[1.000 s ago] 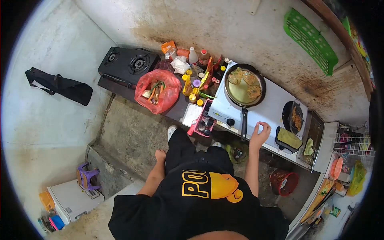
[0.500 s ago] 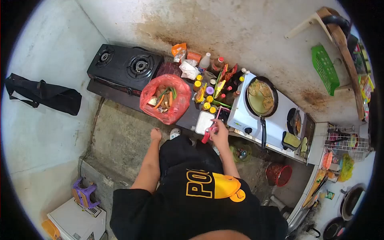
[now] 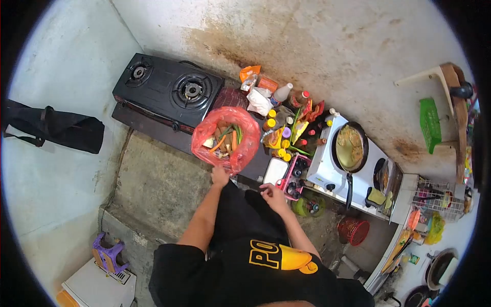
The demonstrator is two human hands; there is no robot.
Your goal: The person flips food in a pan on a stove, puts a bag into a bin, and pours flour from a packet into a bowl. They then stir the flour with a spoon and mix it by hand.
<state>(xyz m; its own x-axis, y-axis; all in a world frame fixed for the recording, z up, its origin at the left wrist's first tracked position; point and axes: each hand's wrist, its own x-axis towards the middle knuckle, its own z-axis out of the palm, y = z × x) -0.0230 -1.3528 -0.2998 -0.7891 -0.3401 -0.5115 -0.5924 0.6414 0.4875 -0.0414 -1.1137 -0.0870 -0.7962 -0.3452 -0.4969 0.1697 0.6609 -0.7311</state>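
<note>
A red plastic bag (image 3: 250, 148) stands with its mouth spread, and carrots (image 3: 219, 144), green stalks and other vegetables show inside. My left hand (image 3: 220, 176) is at the bag's near rim, its fingers closed on the plastic. To the right, in front of a white lidded container (image 3: 276, 170), my right hand (image 3: 275, 198) hovers with its fingers bent and a little apart; I see nothing in it. Close by stands a pink rack (image 3: 293, 179) with dark round items.
Several bottles and jars (image 3: 279, 138) crowd the counter behind. A black two-burner stove (image 3: 169, 92) is on the left. On the right, a white stove (image 3: 327, 153) bears a frying pan (image 3: 350, 147) with food in oil. A red basket (image 3: 353, 230) sits below.
My left hand has moved forward to the bag's rim. My right hand has drawn back from the pink rack, and the red piece near its fingers no longer shows there. The view has shifted.
</note>
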